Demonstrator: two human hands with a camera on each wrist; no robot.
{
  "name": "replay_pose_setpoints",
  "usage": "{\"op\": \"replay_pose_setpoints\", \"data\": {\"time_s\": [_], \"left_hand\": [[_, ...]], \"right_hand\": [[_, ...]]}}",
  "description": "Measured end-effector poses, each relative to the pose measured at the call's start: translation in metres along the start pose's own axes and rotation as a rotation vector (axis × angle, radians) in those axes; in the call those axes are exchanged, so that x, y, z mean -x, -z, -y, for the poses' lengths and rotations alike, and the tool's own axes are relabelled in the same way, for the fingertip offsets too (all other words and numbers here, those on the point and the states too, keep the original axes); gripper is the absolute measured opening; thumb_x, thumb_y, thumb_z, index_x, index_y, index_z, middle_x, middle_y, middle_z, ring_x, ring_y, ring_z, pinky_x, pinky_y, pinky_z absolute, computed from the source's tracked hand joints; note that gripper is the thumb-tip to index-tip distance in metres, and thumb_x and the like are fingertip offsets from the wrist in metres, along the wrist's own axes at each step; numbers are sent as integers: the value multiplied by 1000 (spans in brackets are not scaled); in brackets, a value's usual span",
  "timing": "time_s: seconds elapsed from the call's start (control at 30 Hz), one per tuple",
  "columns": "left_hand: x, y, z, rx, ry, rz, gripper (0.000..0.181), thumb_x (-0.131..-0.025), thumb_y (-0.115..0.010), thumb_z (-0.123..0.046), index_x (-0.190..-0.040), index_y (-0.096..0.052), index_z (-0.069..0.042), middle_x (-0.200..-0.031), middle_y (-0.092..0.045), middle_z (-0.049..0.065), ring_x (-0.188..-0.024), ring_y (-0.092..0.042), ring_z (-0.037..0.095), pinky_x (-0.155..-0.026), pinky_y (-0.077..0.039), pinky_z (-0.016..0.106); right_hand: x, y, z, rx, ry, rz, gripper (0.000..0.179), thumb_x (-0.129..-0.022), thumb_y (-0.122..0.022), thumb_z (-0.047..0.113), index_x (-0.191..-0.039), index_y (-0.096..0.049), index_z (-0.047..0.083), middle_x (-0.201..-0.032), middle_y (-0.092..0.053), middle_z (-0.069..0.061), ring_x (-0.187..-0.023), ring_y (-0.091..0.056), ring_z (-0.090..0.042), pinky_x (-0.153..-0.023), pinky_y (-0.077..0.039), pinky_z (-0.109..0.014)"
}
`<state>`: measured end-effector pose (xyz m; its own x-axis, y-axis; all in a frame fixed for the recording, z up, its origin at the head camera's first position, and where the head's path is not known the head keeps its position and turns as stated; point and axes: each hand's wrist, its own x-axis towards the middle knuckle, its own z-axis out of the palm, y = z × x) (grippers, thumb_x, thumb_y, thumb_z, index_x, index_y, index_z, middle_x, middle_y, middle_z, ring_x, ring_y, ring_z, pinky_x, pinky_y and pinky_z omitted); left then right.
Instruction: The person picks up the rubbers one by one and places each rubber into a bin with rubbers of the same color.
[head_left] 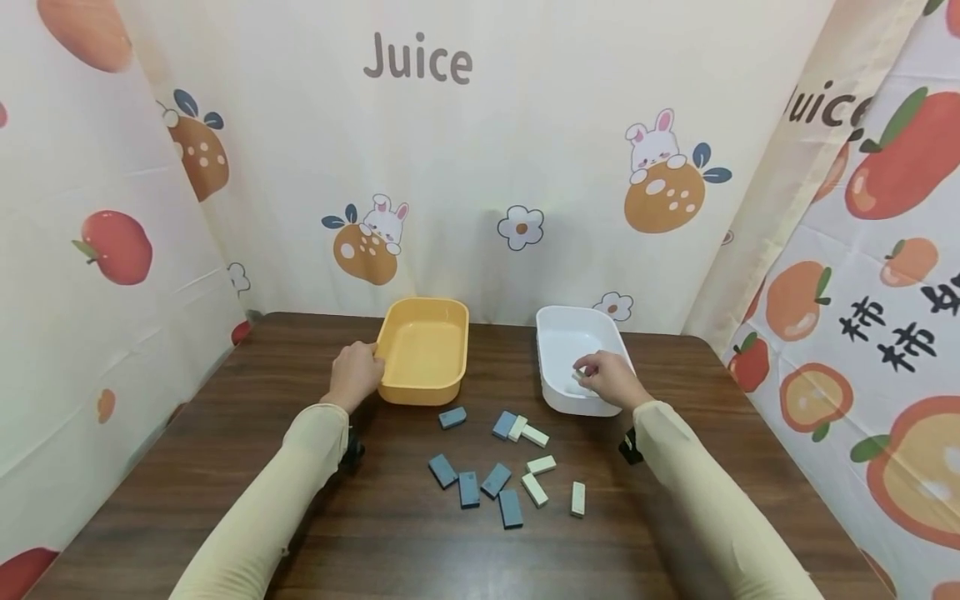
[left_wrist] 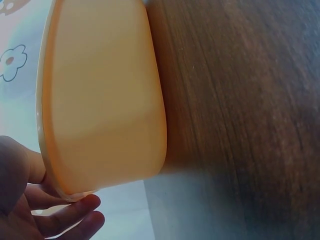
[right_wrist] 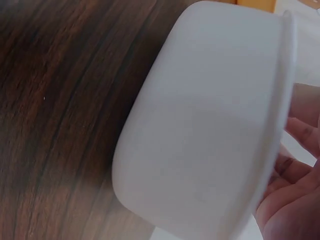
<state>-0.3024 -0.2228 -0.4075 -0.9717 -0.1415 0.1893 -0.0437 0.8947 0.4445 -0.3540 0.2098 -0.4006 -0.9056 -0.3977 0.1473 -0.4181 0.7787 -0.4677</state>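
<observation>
At the left long side of a yellow plastic tray [head_left: 422, 392], my left hand [head_left: 354, 375] grips the rim. The left wrist view shows the tray's outer wall [left_wrist: 107, 100] close up, with the fingers [left_wrist: 75, 215] of that hand at its edge. My right hand [head_left: 611, 379] reaches over the white plastic tray [head_left: 577, 403] and pinches a small cream block [head_left: 579, 372] inside it. From the right wrist, the white tray's wall [right_wrist: 200, 115] hides the block and most fingertips.
Several blue-grey blocks [head_left: 468, 489] and several cream blocks [head_left: 535, 490] lie scattered on the dark wooden table [head_left: 405, 550], in front of the trays. A blue-grey block [head_left: 504, 424] touches a cream one. Printed curtains [head_left: 480, 150] stand behind the table and along both sides.
</observation>
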Motion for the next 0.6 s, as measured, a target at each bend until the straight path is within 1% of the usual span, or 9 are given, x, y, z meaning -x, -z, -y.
{"op": "replay_pose_setpoints", "data": {"time_s": [0.1,0.17,0.23,0.4,0.47,0.6], "left_hand": [[1,1,0,7,-15,-7,42,-90,-45,-6,-127,-61,7,-109,-70,25,-76,-61,29,-74,-51,48],[0,2,-1,14,-24,-6,43,-90,-45,-6,-128,-60,6,-113,-69,25,-76,-63,29,-73,-52,47],[0,2,-3,16,-26,-7,43,-90,-45,-7,-129,-59,6,-118,-67,25,-79,-64,30,-75,-52,48],[0,4,-5,18,-26,-5,43,-90,-45,-6,-128,-59,7,-121,-65,26,-79,-64,30,-76,-53,47],[-1,4,-4,13,-28,-6,42,-90,-45,-6,-128,-59,8,-121,-65,26,-77,-63,28,-74,-53,46],[0,3,-3,20,-20,8,42,-91,-45,-6,-128,-59,8,-121,-65,27,-70,-60,27,-69,-51,42]], "right_hand": [[-4,-2,-2,10,-31,42,22,-81,-68,4,-101,-72,-2,-82,-65,-12,-76,-56,-21,-66,-44,-30],[-5,-3,-4,21,-48,72,21,-81,-68,4,-100,-73,-2,-82,-65,-12,-75,-56,-21,-66,-45,-30],[-6,-4,-6,31,-59,107,21,-81,-67,5,-100,-73,-1,-83,-66,-13,-76,-57,-21,-65,-45,-31],[-11,-4,-9,54,-67,175,20,-81,-68,6,-100,-73,0,-85,-68,-13,-76,-59,-21,-66,-47,-30],[-14,-3,-9,69,-66,204,20,-81,-68,5,-99,-73,-1,-85,-69,-13,-75,-59,-20,-66,-47,-30],[-17,-3,-7,77,-110,261,19,-82,-68,5,-99,-73,-2,-87,-71,-14,-75,-58,-21,-66,-47,-29]]}}
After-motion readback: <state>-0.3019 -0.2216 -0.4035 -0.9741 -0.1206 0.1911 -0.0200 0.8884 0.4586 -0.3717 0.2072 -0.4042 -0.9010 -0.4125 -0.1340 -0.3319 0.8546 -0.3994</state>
